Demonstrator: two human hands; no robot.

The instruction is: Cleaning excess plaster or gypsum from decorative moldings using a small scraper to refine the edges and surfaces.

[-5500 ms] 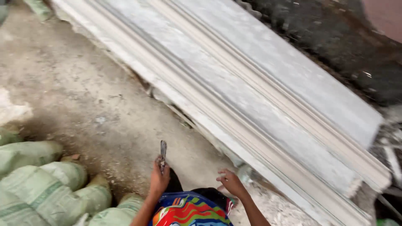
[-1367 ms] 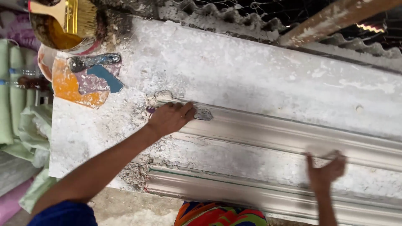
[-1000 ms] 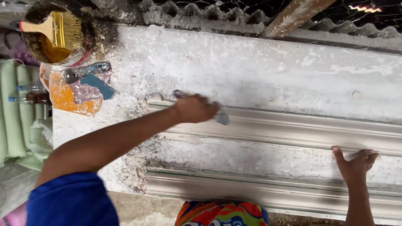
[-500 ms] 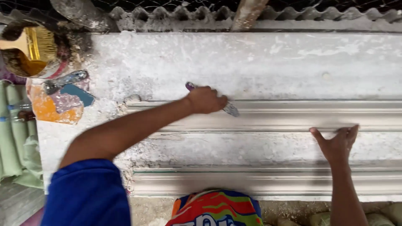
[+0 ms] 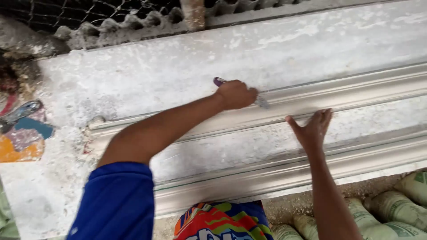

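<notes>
The work surface is a long, pale grey plaster slab [image 5: 178, 66] lying across the view, dusted with white residue. Behind its upper edge runs a corrugated grey sheet [image 5: 147, 22] with wire mesh [image 5: 66, 11] above it, and a rusty vertical post [image 5: 194, 13] stands at the top centre. A long white moulded plaster cornice [image 5: 356, 89] with parallel ridges and grooves lies on the slab, running from left to right and rising slightly toward the right.

The left hand [image 5: 235, 94] is closed in a fist around a small scraping tool with a purple handle [image 5: 219, 81]. The handle end projects from the back of the fist; the grey metal blade [image 5: 262, 102] projects from the front and rests against the upper ridge of the cornice. The left arm wears a blue sleeve [image 5: 115, 204].

The right hand [image 5: 312, 131] lies flat on the cornice, fingers spread, palm pressed on the flat band just below the blade. It holds nothing.

At the left edge of the slab lies a blue, orange and grey smeared patch with a metal tool [image 5: 20, 111] on it. Green-white woven sacks [image 5: 391, 209] lie on the ground at lower right. Multicoloured patterned clothing [image 5: 222, 222] shows at the bottom centre.
</notes>
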